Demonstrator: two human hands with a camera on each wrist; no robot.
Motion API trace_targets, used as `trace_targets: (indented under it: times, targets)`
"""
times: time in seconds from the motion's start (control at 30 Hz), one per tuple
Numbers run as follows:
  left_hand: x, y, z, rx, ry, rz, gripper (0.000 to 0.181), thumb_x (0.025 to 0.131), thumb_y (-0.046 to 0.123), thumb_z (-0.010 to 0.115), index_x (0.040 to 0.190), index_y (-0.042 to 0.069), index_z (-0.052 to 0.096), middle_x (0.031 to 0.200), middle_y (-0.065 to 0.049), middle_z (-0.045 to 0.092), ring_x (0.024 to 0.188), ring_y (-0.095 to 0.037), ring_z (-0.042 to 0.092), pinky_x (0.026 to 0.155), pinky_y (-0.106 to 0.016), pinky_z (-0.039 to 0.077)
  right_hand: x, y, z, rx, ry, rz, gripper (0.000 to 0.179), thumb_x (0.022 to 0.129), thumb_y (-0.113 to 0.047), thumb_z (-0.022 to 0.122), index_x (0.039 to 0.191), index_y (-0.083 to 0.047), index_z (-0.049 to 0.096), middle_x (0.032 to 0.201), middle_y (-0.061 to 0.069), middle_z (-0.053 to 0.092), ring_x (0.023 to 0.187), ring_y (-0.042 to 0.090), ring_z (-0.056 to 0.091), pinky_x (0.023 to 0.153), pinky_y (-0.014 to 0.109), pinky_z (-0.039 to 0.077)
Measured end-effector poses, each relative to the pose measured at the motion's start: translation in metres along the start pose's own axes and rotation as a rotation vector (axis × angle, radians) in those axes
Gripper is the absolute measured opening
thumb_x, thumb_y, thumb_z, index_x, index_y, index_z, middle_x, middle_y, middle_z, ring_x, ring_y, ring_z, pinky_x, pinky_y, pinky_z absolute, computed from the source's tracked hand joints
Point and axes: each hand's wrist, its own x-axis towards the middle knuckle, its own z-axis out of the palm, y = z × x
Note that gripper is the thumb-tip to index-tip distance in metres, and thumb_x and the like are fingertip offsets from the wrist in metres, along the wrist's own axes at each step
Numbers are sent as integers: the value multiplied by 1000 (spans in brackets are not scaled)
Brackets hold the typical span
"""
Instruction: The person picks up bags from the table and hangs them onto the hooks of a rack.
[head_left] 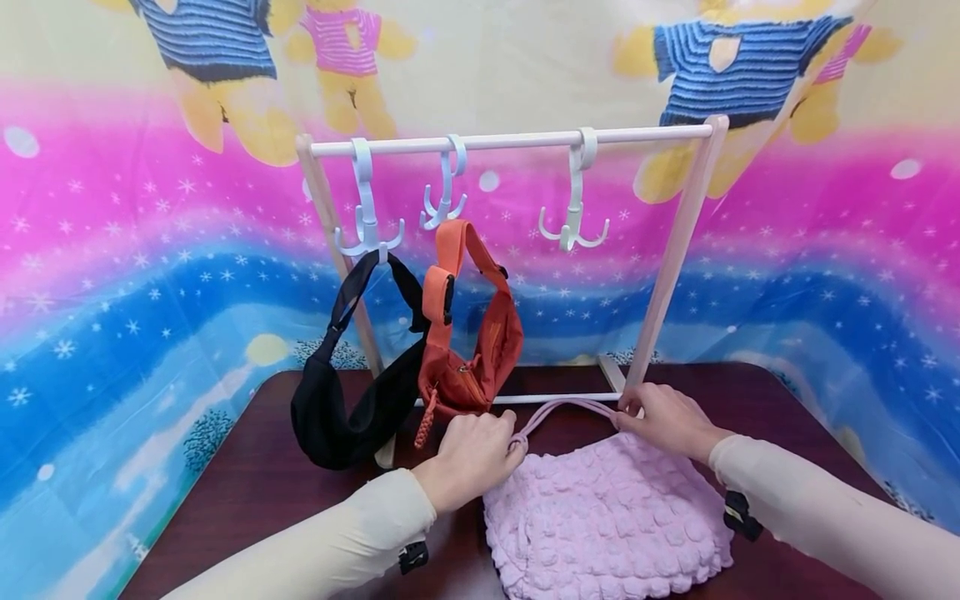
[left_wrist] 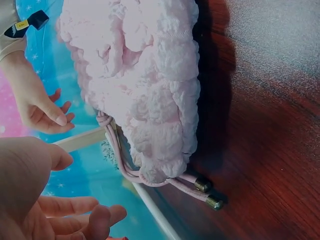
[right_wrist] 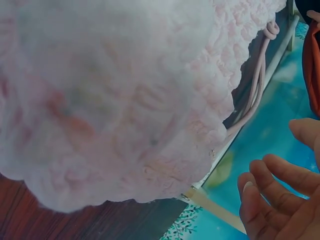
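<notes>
A pink puckered handbag (head_left: 607, 517) lies on the dark wooden table, its thin cord handle (head_left: 570, 402) arching at the far side. My left hand (head_left: 476, 458) is beside the handle's left end; in the left wrist view its thumb and fingers are spread apart with nothing between them. Near the handle's right end is my right hand (head_left: 667, 421). The right wrist view shows its fingers (right_wrist: 280, 195) loosely bent, holding nothing, a little away from the bag. Two metal-tipped cord ends (left_wrist: 202, 185) stick out by one corner of the bag.
Behind the bag stands a wooden rack (head_left: 510, 140) with three hooks on its bar. A black bag (head_left: 352, 425) hangs from the left hook (head_left: 367, 208), an orange bag (head_left: 480, 358) from the middle one (head_left: 447, 187). The right hook (head_left: 575, 200) carries nothing. A printed cloth backdrop (head_left: 847, 250) surrounds the table.
</notes>
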Motion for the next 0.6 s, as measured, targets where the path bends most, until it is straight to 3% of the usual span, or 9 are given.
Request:
trace_targets:
  times: [0.3, 0.6]
  targets:
    - [2, 2, 3, -4, -26, -4, 30, 95, 42, 62, 80, 16, 59, 62, -1, 61, 52, -18, 60, 43, -32, 37, 3, 7, 2, -11, -11, 18, 21, 90, -31, 73, 97, -11, 76, 84, -1, 69, 67, 10, 55, 58, 31, 44]
    - [3, 4, 11, -3, -2, -9, 26, 93, 39, 64, 83, 16, 58, 64, -1, 63, 55, -18, 63, 43, -34, 39, 7, 16, 4, -29, -15, 38, 16, 91, -30, 72, 89, -14, 72, 71, -3, 60, 61, 12, 48, 53, 30, 36]
